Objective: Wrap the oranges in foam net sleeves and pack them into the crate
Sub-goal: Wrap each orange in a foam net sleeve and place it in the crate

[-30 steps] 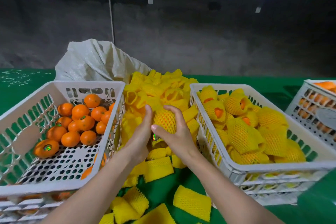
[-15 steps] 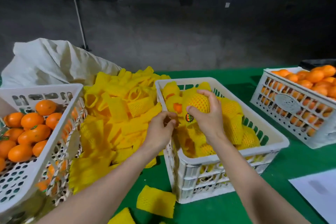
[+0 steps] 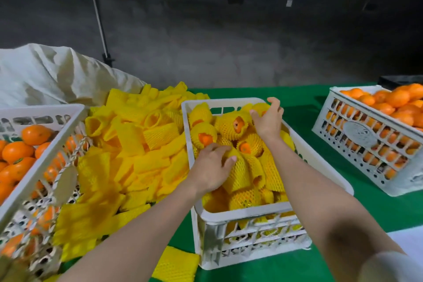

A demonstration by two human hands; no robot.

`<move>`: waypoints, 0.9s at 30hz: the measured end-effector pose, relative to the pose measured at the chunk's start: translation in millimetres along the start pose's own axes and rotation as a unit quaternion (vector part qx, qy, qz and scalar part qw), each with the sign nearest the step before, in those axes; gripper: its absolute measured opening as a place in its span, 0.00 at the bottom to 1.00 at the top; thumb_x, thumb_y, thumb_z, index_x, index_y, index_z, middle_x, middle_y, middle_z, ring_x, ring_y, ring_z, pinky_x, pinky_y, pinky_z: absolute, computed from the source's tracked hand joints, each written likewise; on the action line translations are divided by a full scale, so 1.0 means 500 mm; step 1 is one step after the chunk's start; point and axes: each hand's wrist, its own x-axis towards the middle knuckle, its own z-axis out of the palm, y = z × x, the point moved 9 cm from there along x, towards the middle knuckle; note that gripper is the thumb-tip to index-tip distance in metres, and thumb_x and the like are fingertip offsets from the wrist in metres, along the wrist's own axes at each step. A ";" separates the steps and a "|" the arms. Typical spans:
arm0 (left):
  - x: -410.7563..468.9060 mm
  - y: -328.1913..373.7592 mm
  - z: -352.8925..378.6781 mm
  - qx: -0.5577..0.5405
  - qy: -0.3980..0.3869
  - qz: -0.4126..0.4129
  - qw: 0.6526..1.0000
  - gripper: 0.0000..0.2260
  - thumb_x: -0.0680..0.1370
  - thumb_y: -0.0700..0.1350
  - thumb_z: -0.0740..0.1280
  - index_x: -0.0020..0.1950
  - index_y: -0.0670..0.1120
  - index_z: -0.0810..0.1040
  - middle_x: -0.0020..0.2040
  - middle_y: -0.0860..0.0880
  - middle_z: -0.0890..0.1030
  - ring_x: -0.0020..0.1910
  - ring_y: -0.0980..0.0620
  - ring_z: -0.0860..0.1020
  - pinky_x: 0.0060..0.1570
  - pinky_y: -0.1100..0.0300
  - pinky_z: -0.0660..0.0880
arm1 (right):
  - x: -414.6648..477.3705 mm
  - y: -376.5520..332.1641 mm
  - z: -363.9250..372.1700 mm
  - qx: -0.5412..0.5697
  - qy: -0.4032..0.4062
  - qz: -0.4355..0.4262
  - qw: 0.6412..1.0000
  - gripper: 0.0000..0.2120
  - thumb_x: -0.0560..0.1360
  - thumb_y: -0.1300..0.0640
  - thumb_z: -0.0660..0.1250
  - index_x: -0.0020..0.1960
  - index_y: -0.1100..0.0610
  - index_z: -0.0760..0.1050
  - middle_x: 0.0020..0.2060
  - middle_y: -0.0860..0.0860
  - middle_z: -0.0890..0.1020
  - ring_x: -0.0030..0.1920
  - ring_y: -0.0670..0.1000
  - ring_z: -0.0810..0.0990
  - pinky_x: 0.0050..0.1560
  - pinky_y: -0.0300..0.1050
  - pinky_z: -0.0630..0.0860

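Seating sleeved orange [image 3: 260, 107] in far corner of crate [image 3: 247, 212] | my right hand [image 3: 269, 121] curled round it, left hand [image 3: 211, 168] flat on packed oranges [image 3: 231, 126] — fingers relaxed | foam soft, grippy; I cup the middle — no squeezing.

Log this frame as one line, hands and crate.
phase: packing | left hand: on wrapped oranges in crate, near side | right hand: grips wrapped orange at far end

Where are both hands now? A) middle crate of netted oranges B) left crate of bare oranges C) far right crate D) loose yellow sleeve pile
A: the left hand and right hand both touch yellow-netted oranges inside the middle white plastic crate.
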 end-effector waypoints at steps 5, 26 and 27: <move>-0.006 -0.007 -0.016 -0.013 0.044 -0.008 0.999 0.25 0.77 0.58 0.64 0.72 0.51 0.67 0.70 0.47 0.63 0.71 0.46 0.60 0.69 0.54 0.60 | 0.051 0.037 0.048 -0.223 -0.050 0.081 0.970 0.29 0.75 0.43 0.63 0.71 0.53 0.61 0.71 0.61 0.59 0.70 0.63 0.58 0.67 0.61 0.59; -0.089 -0.182 -0.258 -0.257 0.122 -0.139 0.949 0.08 0.79 0.40 0.64 0.41 0.47 0.78 0.34 0.51 0.79 0.23 0.59 0.75 0.22 0.69 0.68 | -0.335 -0.312 0.086 0.013 -0.131 -0.297 0.946 0.14 0.76 0.60 0.65 0.59 0.64 0.76 0.57 0.59 0.78 0.59 0.57 0.75 0.58 0.42 0.65; -0.104 -0.205 -0.278 -0.242 0.121 -0.142 0.952 0.09 0.79 0.41 0.64 0.40 0.47 0.78 0.34 0.51 0.79 0.22 0.60 0.74 0.21 0.69 0.67 | -0.373 -0.329 0.119 0.015 -0.171 -0.307 0.936 0.13 0.76 0.60 0.65 0.59 0.63 0.76 0.56 0.59 0.78 0.58 0.57 0.75 0.57 0.42 0.64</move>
